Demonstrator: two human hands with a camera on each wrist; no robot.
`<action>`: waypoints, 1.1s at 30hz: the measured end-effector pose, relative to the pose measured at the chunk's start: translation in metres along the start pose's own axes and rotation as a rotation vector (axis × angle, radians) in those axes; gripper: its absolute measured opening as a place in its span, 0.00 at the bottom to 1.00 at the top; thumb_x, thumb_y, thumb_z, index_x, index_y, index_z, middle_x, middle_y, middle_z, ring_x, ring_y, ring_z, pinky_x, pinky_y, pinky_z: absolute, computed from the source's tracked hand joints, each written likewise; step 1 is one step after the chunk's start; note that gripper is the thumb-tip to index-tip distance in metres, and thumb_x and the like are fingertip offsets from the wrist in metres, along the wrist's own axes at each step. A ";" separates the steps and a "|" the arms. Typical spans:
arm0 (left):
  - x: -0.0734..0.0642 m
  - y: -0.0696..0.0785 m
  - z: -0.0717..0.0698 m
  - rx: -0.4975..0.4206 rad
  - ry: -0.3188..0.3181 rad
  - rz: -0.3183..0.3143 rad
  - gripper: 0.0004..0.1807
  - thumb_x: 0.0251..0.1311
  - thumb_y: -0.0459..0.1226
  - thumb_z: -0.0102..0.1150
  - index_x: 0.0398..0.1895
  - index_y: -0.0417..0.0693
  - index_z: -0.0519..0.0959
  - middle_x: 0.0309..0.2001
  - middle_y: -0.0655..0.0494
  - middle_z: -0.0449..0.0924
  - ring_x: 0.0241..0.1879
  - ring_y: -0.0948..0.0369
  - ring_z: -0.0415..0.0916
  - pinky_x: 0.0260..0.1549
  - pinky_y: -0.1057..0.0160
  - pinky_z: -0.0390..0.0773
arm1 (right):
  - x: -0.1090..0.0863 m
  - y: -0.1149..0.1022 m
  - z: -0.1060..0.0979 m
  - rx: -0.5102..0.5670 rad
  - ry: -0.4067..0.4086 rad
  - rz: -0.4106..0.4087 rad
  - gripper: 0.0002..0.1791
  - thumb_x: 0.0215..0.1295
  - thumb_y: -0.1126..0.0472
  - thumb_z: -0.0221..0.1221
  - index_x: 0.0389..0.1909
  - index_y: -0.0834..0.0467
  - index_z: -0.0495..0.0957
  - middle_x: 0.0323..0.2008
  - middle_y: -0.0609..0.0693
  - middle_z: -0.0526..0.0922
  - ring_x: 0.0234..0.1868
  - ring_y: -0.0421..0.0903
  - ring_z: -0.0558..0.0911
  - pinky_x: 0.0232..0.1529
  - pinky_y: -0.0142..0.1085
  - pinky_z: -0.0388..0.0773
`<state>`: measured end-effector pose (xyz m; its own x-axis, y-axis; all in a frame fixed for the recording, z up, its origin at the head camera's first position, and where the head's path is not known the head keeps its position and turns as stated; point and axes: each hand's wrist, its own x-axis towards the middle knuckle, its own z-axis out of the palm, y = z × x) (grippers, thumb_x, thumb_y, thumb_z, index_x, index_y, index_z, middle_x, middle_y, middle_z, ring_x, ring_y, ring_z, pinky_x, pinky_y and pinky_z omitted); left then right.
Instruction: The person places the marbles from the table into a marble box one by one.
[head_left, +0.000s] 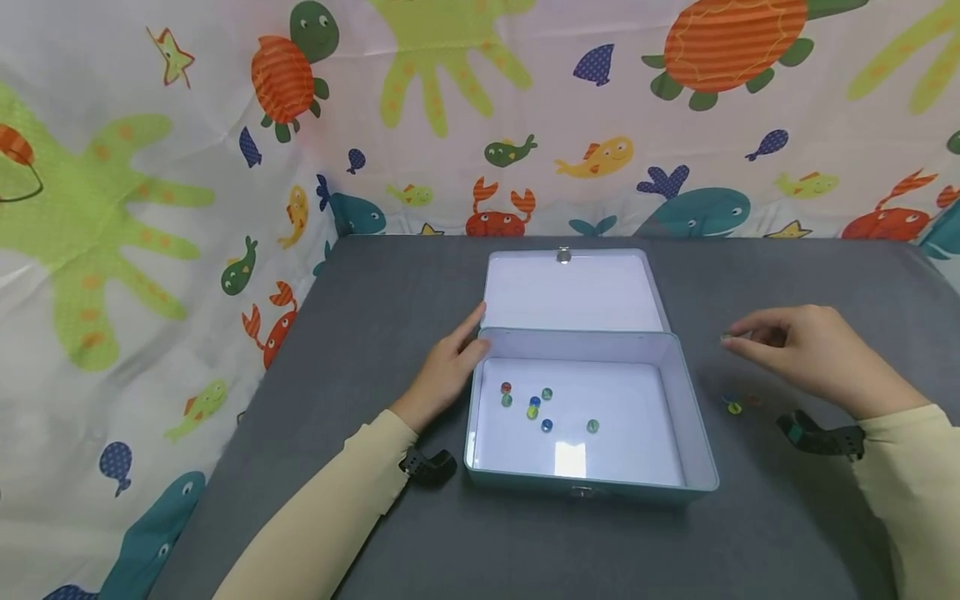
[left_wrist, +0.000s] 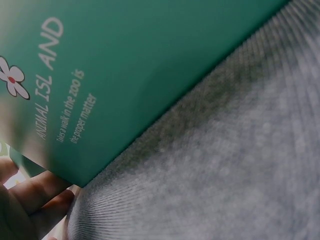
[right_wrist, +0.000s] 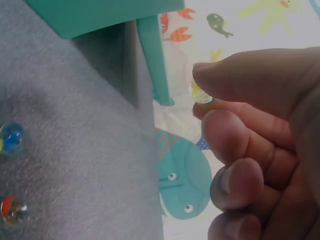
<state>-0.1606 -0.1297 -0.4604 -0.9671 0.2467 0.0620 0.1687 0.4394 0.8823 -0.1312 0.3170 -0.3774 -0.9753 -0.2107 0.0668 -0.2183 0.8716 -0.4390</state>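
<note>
A shallow rectangular tin box (head_left: 678,400), white inside and green outside, lies with its lid (head_left: 566,287) folded back. Several glass marbles (head_left: 547,426) are scattered on its floor, mostly left of the middle. At the box's back left corner my left hand (head_left: 444,367) holds the rim, thumb at the edge and fingers around the outside; the left wrist view shows fingers (left_wrist: 42,192) by that corner. My right hand (head_left: 821,358), raised right of the box, pinches a clear marble with yellow (right_wrist: 201,93) between thumb and index finger.
On the grey table (head_left: 360,333), right of the box, lie a few more marbles (head_left: 733,407), including a blue one (right_wrist: 11,138) and an orange one (right_wrist: 13,209). A cloth printed with sea animals (head_left: 450,183) hangs behind the table and along its left side.
</note>
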 end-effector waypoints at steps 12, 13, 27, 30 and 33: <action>-0.005 0.000 -0.003 0.014 -0.017 -0.027 0.35 0.76 0.53 0.46 0.85 0.69 0.55 0.82 0.60 0.58 0.80 0.57 0.55 0.77 0.44 0.57 | 0.003 -0.012 0.001 0.044 -0.003 -0.008 0.15 0.68 0.54 0.71 0.47 0.62 0.89 0.28 0.47 0.84 0.26 0.41 0.74 0.24 0.34 0.72; -0.005 0.000 -0.003 0.015 -0.014 -0.026 0.35 0.76 0.53 0.46 0.85 0.69 0.55 0.82 0.60 0.58 0.80 0.57 0.55 0.77 0.44 0.57 | 0.004 -0.013 0.001 0.045 -0.006 -0.009 0.15 0.68 0.54 0.71 0.47 0.62 0.89 0.28 0.47 0.84 0.26 0.41 0.74 0.24 0.34 0.72; 0.000 0.005 -0.002 0.007 0.002 -0.017 0.36 0.75 0.53 0.47 0.85 0.68 0.56 0.81 0.59 0.59 0.80 0.57 0.57 0.77 0.44 0.58 | 0.014 -0.019 -0.005 0.042 -0.021 -0.018 0.17 0.69 0.51 0.70 0.48 0.60 0.89 0.30 0.46 0.86 0.28 0.41 0.76 0.27 0.33 0.75; 0.000 0.006 -0.002 0.018 0.007 -0.022 0.36 0.75 0.53 0.47 0.85 0.68 0.57 0.81 0.59 0.60 0.79 0.57 0.57 0.76 0.45 0.59 | 0.017 -0.021 -0.005 0.041 -0.024 -0.032 0.16 0.69 0.52 0.70 0.48 0.59 0.90 0.30 0.46 0.87 0.28 0.40 0.76 0.27 0.33 0.75; -0.001 0.007 -0.001 0.023 0.008 -0.024 0.36 0.75 0.53 0.47 0.85 0.67 0.57 0.81 0.58 0.60 0.79 0.56 0.57 0.76 0.46 0.60 | 0.019 -0.025 -0.006 0.048 -0.022 -0.045 0.16 0.69 0.52 0.70 0.49 0.59 0.90 0.32 0.46 0.88 0.29 0.40 0.77 0.28 0.33 0.76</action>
<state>-0.1590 -0.1274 -0.4540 -0.9725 0.2287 0.0447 0.1494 0.4645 0.8729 -0.1444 0.2940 -0.3603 -0.9635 -0.2591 0.0677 -0.2592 0.8389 -0.4786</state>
